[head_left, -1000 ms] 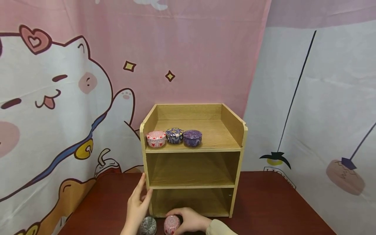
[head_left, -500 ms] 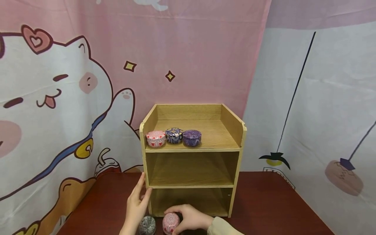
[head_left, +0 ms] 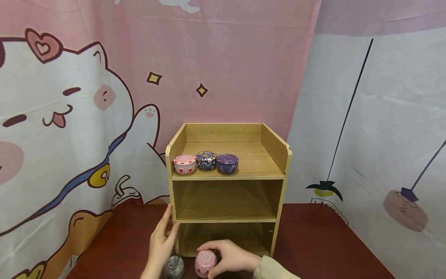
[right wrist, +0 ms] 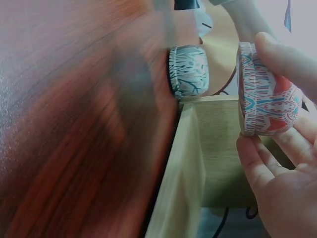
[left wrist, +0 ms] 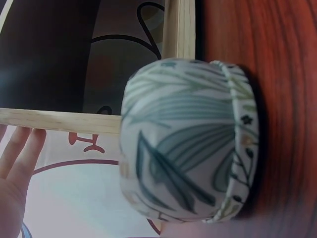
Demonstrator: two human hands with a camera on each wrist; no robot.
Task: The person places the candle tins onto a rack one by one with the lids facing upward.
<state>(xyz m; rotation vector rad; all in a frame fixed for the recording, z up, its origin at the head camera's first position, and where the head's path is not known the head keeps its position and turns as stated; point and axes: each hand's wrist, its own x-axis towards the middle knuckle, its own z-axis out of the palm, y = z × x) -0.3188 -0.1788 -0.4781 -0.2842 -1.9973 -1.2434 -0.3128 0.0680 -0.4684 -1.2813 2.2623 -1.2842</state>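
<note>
My right hand (head_left: 234, 257) grips a round pink patterned tin (head_left: 205, 263) between thumb and fingers, in front of the bottom compartment. In the right wrist view this tin (right wrist: 267, 94) is apart from the table. My left hand (head_left: 160, 242) rests its extended fingers on the left side of the wooden shelf (head_left: 228, 221). A grey-green leaf-patterned tin (head_left: 174, 267) stands on the table beside my left wrist. It looms large in the left wrist view, where the tin (left wrist: 183, 144) partly covers the shelf's edge.
On the shelf's top level, toward the left, stand a pink-and-red tin (head_left: 185, 164), a dark blue patterned tin (head_left: 206, 160) and a purple tin (head_left: 227, 163) in a row. The reddish-brown table (head_left: 313, 240) extends to both sides. A printed cloth (head_left: 240, 69) hangs behind.
My right hand has moved slightly up and right with the pink tin, which now sits higher. The left hand stays against the shelf side.
</note>
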